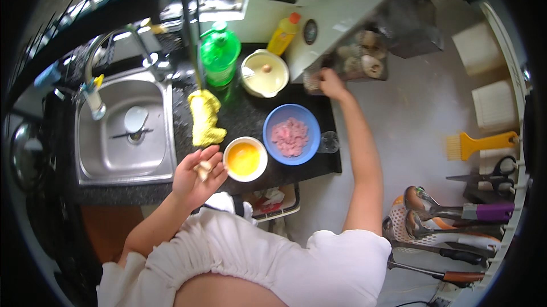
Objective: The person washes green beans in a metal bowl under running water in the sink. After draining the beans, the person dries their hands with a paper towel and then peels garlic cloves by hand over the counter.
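Observation:
My left hand is palm up beside the counter's front edge, with a few garlic cloves lying in it. Just right of its fingertips stands a white bowl of beaten egg. Farther right is a blue bowl of pink raw meat pieces. My right hand reaches past the counter's back right corner, at a small basket or container; what its fingers touch is blurred. Next to it is a clear bin holding pale bulbs or onions.
A steel sink with a white dish and a dark utensil is at left. Behind the bowls stand a yellow cloth, a green pump bottle, a lidded pot, and a yellow bottle. Scissors and ladles hang at right.

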### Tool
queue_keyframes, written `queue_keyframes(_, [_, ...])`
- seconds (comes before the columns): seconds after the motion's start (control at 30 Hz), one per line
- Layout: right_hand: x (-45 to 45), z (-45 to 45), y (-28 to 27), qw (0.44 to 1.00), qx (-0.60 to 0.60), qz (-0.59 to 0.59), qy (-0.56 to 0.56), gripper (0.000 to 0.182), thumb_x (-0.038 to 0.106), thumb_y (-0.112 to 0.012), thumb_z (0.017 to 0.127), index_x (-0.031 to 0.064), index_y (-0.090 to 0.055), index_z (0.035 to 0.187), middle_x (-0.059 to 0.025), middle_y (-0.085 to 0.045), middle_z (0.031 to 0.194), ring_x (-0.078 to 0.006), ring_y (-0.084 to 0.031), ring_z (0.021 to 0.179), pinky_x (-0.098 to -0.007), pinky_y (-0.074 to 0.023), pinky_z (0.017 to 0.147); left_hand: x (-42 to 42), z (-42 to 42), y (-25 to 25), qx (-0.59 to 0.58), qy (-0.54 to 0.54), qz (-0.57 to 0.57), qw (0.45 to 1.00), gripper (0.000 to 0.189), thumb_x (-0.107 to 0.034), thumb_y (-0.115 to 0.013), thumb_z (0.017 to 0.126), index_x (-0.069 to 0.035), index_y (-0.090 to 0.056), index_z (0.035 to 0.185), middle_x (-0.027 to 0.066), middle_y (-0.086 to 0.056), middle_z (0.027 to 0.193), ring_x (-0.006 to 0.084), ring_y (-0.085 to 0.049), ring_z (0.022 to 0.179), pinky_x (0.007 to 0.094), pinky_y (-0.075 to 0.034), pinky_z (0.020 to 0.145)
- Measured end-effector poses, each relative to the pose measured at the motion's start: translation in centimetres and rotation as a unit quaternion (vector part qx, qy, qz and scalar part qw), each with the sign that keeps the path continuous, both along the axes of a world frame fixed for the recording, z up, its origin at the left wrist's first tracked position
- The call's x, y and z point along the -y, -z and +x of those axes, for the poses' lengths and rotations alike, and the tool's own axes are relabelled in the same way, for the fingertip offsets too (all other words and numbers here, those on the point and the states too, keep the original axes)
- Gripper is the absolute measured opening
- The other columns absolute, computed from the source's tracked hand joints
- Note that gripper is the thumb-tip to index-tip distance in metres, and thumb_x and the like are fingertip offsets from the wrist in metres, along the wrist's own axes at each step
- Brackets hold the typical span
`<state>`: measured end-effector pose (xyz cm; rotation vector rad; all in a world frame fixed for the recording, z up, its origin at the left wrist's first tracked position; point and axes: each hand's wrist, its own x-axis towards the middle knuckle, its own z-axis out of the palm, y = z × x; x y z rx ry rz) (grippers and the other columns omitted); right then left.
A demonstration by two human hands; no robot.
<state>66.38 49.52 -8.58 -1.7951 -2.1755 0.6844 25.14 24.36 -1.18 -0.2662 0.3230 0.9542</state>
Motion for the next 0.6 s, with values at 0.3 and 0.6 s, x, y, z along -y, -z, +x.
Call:
queue_keyframes(0.3, [-0.1,-1.8,-3.3,0.998,0.038,-0.051,0.022,0.018,0.011,-0.068,0.072,-0.0011,-0.067,0.085,-0.0102,-0.068,0.081,-0.0155,-0.063,0.072,-0.0297,-0.0497,0.069,0.0,-0.6,-0.2,0.007,-0.012,0.002,1.0,0.032,-0.023,-0.037,0.092,-0.003,-0.054,0.111,0.0136,-0.062,0.105,0.0278,-0.06,0.093,0.0403,-0.044,0.09])
queue_keyframes(0.6, [3.1,-3.4,-6.6,0.975,-0.171,-0.007,0.145,0.019,0.02,-0.058,0.08,0.0034,-0.066,0.087,-0.0046,-0.065,0.085,-0.013,-0.059,0.084,-0.0267,-0.0459,0.077,0.7,-1.1,0.3,-0.003,-0.025,0.022,0.999,0.033,-0.024,-0.04,0.091,-0.006,-0.058,0.111,0.0101,-0.064,0.105,0.0245,-0.06,0.095,0.0386,-0.044,0.09])
